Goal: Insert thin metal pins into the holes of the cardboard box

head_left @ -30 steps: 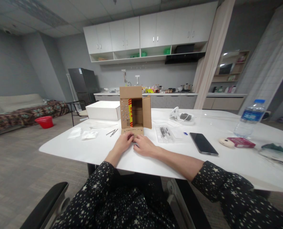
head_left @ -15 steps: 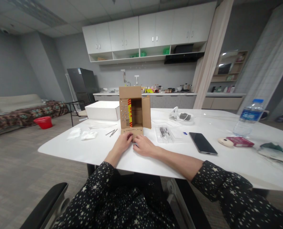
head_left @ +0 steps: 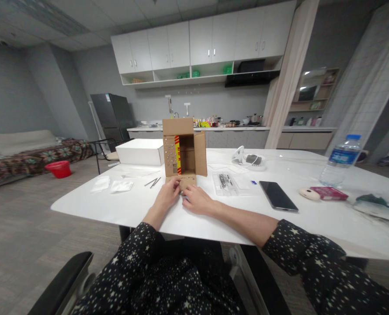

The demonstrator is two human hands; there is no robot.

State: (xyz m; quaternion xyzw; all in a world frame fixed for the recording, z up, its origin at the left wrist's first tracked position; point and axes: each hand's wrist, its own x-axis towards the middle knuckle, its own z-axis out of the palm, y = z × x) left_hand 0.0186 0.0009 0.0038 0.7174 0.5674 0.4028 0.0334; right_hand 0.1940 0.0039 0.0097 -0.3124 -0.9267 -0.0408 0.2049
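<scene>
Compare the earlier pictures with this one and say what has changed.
Little: the left hand has lifted slightly, fingers now up at the box flap's near edge. The right hand stays on the table before it. Box, phone and bottle are unmoved.

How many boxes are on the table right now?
2: an open cardboard box standing just beyond both hands, and a closed white box behind it to the left. None seems hidden.

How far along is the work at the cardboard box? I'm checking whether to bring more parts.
Done: the cardboard box stands opened, flaps out. In hand: left hand and right hand pinch something small at its front flap. Left: the metal pins and clear tray lie untouched.
</scene>
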